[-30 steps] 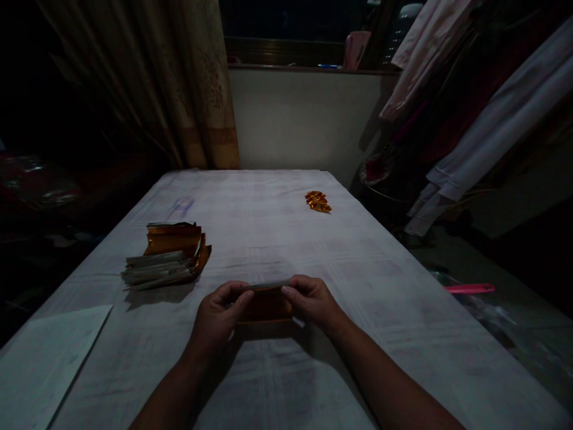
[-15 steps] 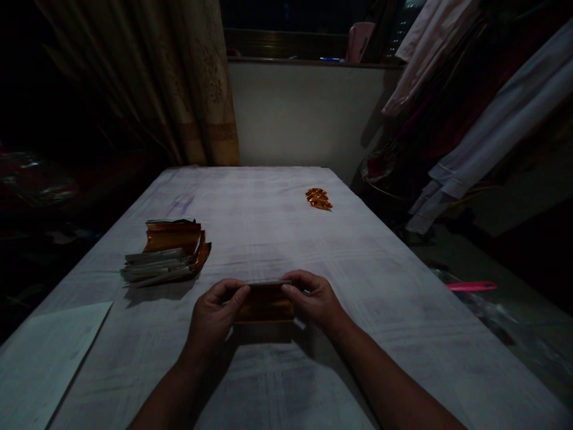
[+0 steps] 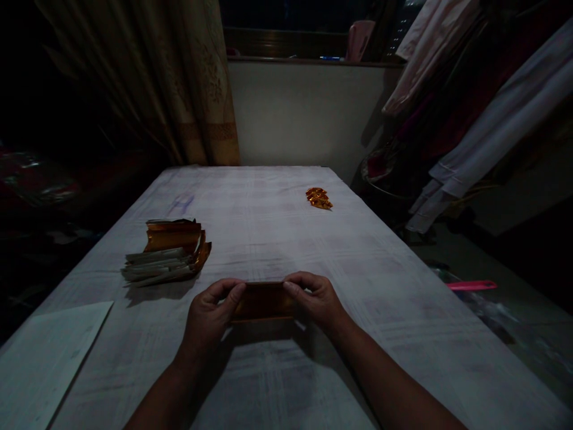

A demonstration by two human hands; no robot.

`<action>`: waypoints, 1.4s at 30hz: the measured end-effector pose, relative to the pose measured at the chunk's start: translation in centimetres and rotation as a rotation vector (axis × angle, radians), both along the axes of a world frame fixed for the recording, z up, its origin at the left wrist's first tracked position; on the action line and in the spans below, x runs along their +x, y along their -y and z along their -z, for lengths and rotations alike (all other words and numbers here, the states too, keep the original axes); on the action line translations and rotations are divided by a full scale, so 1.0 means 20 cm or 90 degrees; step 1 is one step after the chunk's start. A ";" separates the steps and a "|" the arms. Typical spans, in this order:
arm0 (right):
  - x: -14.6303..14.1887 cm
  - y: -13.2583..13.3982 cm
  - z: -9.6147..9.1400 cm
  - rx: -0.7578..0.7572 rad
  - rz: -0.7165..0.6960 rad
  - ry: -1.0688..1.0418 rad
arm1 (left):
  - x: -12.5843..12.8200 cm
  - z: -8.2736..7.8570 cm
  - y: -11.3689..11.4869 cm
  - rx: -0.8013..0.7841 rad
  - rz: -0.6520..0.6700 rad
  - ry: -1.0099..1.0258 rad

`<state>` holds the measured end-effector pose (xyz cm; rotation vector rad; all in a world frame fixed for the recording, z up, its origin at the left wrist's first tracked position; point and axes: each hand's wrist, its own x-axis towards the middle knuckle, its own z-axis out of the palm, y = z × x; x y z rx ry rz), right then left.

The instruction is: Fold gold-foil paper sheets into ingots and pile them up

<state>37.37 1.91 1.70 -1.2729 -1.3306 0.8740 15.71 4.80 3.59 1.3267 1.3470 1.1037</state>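
Observation:
A sheet of shiny gold foil paper (image 3: 265,303) is held a little above the cloth-covered table, its far edge bent over. My left hand (image 3: 213,310) pinches its left end between thumb and fingers. At the right end, my right hand (image 3: 316,298) grips the same sheet in the same way. To the left of my hands lies a loose stack of gold foil sheets (image 3: 173,236) with pale grey backs. Small folded gold foil pieces (image 3: 319,197) sit together farther off, on the right side of the table.
The table (image 3: 268,227) has a pale checked cloth. A white sheet (image 3: 58,346) lies at its left front. Clothes (image 3: 496,113) hang along the right, and a curtain (image 3: 197,89) at the back left. A pink mug (image 3: 359,40) stands on the window sill.
My left hand has shifted slightly left along the foil paper. The pale strip along its far edge now appears dark and gold. The stack and folded pieces have not moved.

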 end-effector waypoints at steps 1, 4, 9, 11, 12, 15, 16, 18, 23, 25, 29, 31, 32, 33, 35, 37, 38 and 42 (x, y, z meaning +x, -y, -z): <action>0.00 0.00 0.00 -0.001 -0.001 -0.001 | 0.00 0.00 0.00 0.001 0.001 -0.003; 0.00 0.00 -0.01 -0.001 -0.003 -0.011 | 0.00 -0.01 0.00 0.003 0.006 -0.004; 0.00 0.00 -0.01 0.005 0.000 -0.018 | 0.00 -0.01 0.00 0.008 0.012 -0.010; 0.00 0.00 0.00 0.010 0.001 -0.007 | 0.00 -0.01 0.00 0.007 0.009 -0.012; 0.00 0.00 0.00 0.013 0.002 0.001 | 0.00 0.00 0.00 0.006 0.014 -0.012; -0.01 -0.01 0.03 0.021 0.021 0.023 | -0.01 0.02 -0.01 0.023 0.050 -0.056; -0.01 -0.01 0.04 0.018 0.029 0.039 | -0.02 0.02 -0.01 0.046 0.060 -0.095; -0.02 -0.01 0.05 -0.001 0.042 0.103 | -0.03 0.04 -0.03 0.124 0.078 -0.219; -0.04 -0.02 0.02 -0.084 0.054 0.334 | -0.03 0.09 -0.06 0.290 0.125 -0.536; -0.06 -0.02 0.00 -0.110 0.058 0.408 | -0.02 0.09 -0.06 0.306 0.139 -0.599; -0.08 -0.04 -0.02 -0.135 0.060 0.507 | -0.01 0.10 -0.07 0.324 0.149 -0.657; -0.09 -0.05 -0.02 -0.140 0.061 0.530 | 0.00 0.10 -0.07 0.318 0.154 -0.672; -0.09 -0.05 -0.02 -0.142 0.062 0.538 | 0.00 0.10 -0.07 0.309 0.155 -0.681; -0.09 -0.05 -0.01 -0.142 0.063 0.546 | 0.01 0.09 -0.07 0.297 0.156 -0.691; -0.09 -0.05 0.00 -0.137 0.063 0.557 | 0.01 0.09 -0.07 0.266 0.156 -0.709; -0.09 -0.05 0.00 -0.135 0.064 0.561 | 0.01 0.09 -0.07 0.239 0.152 -0.712; -0.09 -0.05 0.00 -0.134 0.064 0.560 | 0.01 0.09 -0.07 0.232 0.149 -0.705; -0.09 -0.05 0.00 -0.111 0.059 0.567 | 0.01 0.09 -0.07 0.248 0.148 -0.656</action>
